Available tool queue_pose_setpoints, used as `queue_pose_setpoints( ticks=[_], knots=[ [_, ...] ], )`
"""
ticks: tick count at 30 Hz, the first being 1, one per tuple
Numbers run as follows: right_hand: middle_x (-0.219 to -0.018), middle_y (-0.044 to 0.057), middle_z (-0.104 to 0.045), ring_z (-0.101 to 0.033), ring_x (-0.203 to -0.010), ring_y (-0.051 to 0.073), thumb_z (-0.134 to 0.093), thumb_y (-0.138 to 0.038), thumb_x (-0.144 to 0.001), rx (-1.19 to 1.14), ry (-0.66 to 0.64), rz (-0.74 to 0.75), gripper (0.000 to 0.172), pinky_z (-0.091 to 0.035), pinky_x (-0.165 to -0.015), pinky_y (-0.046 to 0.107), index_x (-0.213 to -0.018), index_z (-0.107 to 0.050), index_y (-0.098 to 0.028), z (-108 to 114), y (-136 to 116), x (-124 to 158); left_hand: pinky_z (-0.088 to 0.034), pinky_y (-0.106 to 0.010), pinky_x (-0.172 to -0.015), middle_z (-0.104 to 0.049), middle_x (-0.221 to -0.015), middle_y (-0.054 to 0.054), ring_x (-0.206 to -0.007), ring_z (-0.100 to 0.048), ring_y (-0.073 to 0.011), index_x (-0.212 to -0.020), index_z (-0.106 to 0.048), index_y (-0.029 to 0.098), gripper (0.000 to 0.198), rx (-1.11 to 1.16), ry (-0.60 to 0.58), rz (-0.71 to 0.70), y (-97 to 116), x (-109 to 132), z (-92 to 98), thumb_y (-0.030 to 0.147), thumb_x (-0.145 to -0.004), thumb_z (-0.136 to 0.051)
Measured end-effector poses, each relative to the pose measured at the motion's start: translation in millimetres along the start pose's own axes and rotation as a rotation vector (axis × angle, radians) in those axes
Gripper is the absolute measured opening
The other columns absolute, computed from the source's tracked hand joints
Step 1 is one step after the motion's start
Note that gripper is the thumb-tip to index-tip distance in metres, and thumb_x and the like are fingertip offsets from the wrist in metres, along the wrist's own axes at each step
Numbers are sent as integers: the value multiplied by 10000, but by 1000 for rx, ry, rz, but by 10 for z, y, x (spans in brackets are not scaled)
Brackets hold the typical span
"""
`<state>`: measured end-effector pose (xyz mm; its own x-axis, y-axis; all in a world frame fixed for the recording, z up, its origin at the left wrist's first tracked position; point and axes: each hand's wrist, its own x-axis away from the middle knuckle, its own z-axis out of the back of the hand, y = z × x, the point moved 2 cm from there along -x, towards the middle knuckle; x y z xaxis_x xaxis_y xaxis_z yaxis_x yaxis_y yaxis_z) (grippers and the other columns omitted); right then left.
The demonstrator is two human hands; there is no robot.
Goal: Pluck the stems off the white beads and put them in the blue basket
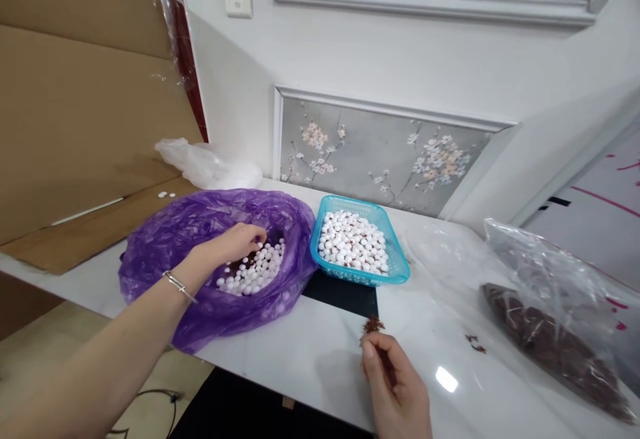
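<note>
My left hand [240,242], with a silver bangle at the wrist, reaches into an open purple plastic bag [165,232]. Its fingers are pinched together just above small round white balls [255,272]; whether one is between the fingertips is hard to make out. Near the table's front edge, my right hand [395,382] is closed around a small bunch of reddish-brown star-like pieces [373,324], which stick out above the thumb. Between and beyond the hands stands a turquoise plastic basket [400,266], filled with white balls [353,242] with brown bits among them.
A clear bag of dark brown material [550,339] lies at the right. A few brown pieces [475,344] are scattered on the white table [330,359]. Cardboard [90,112] stands at the left, near a white plastic bag [210,166]. A black flat item [345,296] lies partly under the basket.
</note>
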<state>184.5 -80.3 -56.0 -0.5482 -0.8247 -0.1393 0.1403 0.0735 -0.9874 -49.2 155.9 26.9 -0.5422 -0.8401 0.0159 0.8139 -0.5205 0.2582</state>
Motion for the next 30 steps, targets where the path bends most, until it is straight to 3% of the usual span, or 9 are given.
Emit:
queue_pose_setpoints(
  ticks=[3, 7, 10, 13, 16, 18, 23, 26, 30],
  knots=[
    [-642, -20, -516, -466, -569, 129, -611, -453, -796, -18, -4, -6, 243, -411, -544, 224, -779, -614, -211, -11, -27, 6, -406, -258, -617, -640, -630, 8, -641, -601, -182, -759, -642, 197, 102, 49, 89, 36, 115, 152, 189, 230, -785, -549],
    [-595, -38, -475, -452, -562, 126, -585, -428, -829, -5, 39, -1, 220, -403, -551, 226, -808, -594, -209, 88, -88, 4, -413, -263, -604, -677, -758, -23, -679, -608, -197, -884, -602, 185, 188, 169, 246, 88, 325, 381, 284, 332, -809, -511],
    [-610, -36, -495, -474, -607, 128, -549, -395, -872, 45, 89, 41, 189, -411, -595, 226, -850, -583, -210, 299, -109, -18, -416, -260, -534, -655, -714, -18, -637, -605, -200, -918, -578, 186, 245, 443, 320, 124, 446, 492, 192, 399, -801, -554],
    [-631, -37, -505, -486, -641, 126, -546, -382, -883, 119, 149, 49, 170, -413, -618, 221, -883, -580, -216, 566, -76, -52, -451, -261, -591, -639, -734, 5, -704, -612, -197, -882, -589, 188, 208, 663, 393, 144, 465, 521, 67, 363, -775, -628],
    [-600, -45, -491, -479, -597, 126, -546, -415, -872, 206, 191, -3, 208, -408, -578, 225, -902, -584, -213, 764, -6, -110, -462, -206, -656, -628, -753, 57, -718, -594, -132, -844, -614, 205, 102, 874, 542, 199, 416, 520, -15, 278, -782, -646],
    [-626, -33, -530, -488, -579, 131, -536, -433, -865, 297, 163, -42, 236, -415, -556, 235, -911, -595, -209, 803, 32, -171, -469, -152, -638, -625, -739, 73, -686, -577, -96, -833, -637, 217, 58, 1113, 559, 230, 425, 531, -67, 234, -781, -656],
    [-881, 33, -661, -589, -756, 177, -471, -369, -883, 627, -8, 30, 221, -460, -686, 279, -905, -627, -215, 620, 34, -371, -502, -112, -547, -607, -765, 14, -651, -564, -81, -822, -677, 179, 56, 1787, 194, 239, 813, 648, -322, 177, -767, -686],
    [-920, 50, -660, -595, -821, 207, -452, -353, -881, 697, -57, 70, 241, -449, -745, 316, -954, -631, -209, 488, 34, -476, -531, -132, -589, -600, -788, -12, -663, -580, -77, -826, -677, 150, 57, 1976, -104, 308, 1126, 739, -565, 184, -781, -688],
    [-913, 60, -645, -602, -804, 229, -458, -341, -866, 777, -94, 86, 260, -432, -742, 349, -995, -641, -209, 409, 59, -545, -517, -112, -641, -602, -833, -16, -696, -587, -61, -827, -665, 153, 63, 2018, -189, 343, 1250, 787, -712, 211, -803, -673]
  ],
)
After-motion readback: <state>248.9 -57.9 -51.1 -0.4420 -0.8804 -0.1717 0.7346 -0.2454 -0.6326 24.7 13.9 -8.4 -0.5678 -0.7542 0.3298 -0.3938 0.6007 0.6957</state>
